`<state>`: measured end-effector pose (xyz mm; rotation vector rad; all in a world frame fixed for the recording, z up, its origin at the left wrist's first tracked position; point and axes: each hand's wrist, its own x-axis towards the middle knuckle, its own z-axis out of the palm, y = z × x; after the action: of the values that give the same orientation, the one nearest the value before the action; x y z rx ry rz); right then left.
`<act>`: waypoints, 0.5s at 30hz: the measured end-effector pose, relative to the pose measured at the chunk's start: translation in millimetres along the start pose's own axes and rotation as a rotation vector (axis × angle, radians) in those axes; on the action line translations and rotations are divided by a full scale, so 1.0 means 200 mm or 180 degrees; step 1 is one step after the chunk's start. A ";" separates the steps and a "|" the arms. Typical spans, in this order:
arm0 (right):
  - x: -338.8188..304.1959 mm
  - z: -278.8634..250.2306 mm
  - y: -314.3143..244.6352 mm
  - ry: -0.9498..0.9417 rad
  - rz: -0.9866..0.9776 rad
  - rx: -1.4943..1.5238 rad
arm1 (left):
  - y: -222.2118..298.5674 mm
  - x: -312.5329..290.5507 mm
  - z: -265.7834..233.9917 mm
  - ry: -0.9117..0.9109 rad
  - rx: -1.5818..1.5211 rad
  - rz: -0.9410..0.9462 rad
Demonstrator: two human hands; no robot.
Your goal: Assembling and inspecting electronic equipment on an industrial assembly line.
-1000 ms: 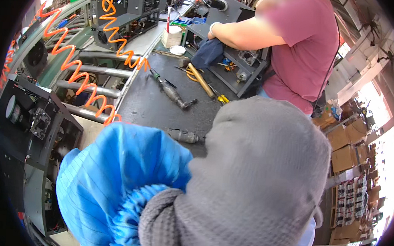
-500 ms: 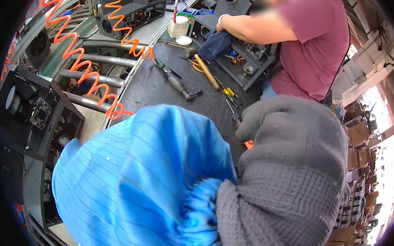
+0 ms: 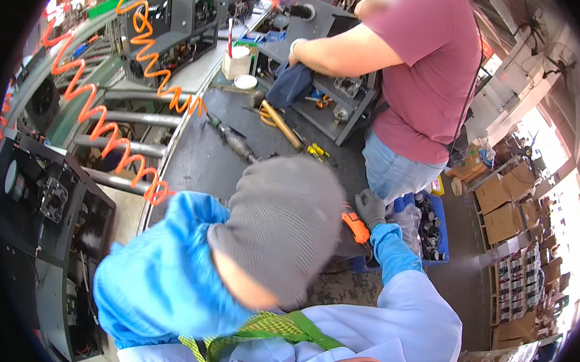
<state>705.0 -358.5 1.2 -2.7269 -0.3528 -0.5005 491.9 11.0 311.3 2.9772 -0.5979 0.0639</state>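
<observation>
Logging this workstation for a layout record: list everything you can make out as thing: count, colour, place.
Bench: one, dark, centre
Rollers: at least four, metallic, left of bench
Coiled hoses: at least two, orange, upper left
Open housings: at least three, dark grey, left and top
Cylindrical tool: one, dark grey, on bench
Wooden handle: one, tan, on bench
Yellow-handled tool: at least one, yellow, near wooden handle
Container: one, white, bench's far end
Disc: one, white, beside container
Co-worker: one, maroon top, upper right
Cloth: one, dark blue, at co-worker's hands
Orange tool: one, orange, bench's right side
Bin: at least one, blue, right of bench
Cardboard boxes: several, brown, far right
Left hand: one, grey glove, centre
Right hand: one, grey glove, beside orange tool
</observation>
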 end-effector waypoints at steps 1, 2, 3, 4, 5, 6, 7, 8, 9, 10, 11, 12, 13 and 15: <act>0.01 0.05 -0.14 0.0020 -0.0142 0.0169 | 0.00 -0.11 -0.07 -0.0028 0.0137 -0.0171; 0.00 0.00 -0.07 0.0009 -0.0025 0.0098 | 0.02 0.01 -0.16 -0.0917 -0.0248 -0.0487; -0.01 -0.05 0.00 0.0000 0.0093 0.0034 | -0.01 0.08 -0.03 -0.0840 -0.0356 -0.0418; 0.00 -0.06 0.00 0.0091 0.0070 0.0102 | -0.06 0.12 0.14 -0.0777 -0.0415 -0.0445; -0.01 -0.06 0.00 0.0079 0.0060 0.0074 | -0.10 0.14 0.27 -0.0948 -0.0403 -0.0280; -0.01 -0.04 -0.01 0.0049 0.0043 0.0062 | -0.15 0.14 0.40 -0.1137 -0.0394 -0.0140; -0.01 -0.03 -0.01 0.0109 0.0038 0.0127 | -0.19 0.16 0.53 -0.1151 -0.0450 0.0050; -0.01 -0.02 -0.03 0.0055 0.0062 0.0089 | -0.25 0.16 0.67 -0.1173 -0.0506 0.0221; 0.00 -0.01 -0.04 -0.0012 0.0063 0.0044 | -0.32 0.17 0.87 -0.0964 -0.0885 0.0492; 0.00 -0.03 -0.07 -0.0056 0.0061 0.0042 | -0.38 0.16 1.05 -0.0755 -0.1271 0.0749; 0.00 -0.05 -0.10 -0.0081 0.0077 0.0019 | -0.40 0.16 1.17 -0.0473 -0.1938 0.0814; -0.01 -0.06 -0.09 0.0014 0.0045 -0.0002 | -0.39 0.17 1.25 -0.0163 -0.2591 0.0898; -0.02 -0.08 -0.04 0.0085 0.0104 -0.0017 | -0.34 0.20 1.29 -0.0602 -0.3653 0.0268; -0.03 -0.06 -0.01 0.0140 0.0018 -0.0015 | -0.35 0.22 1.46 -0.0167 -0.3966 0.0175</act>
<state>696.1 -362.2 10.0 -2.7160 -0.3329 -0.5595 566.1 26.4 16.8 1.7548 -0.4581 -0.2779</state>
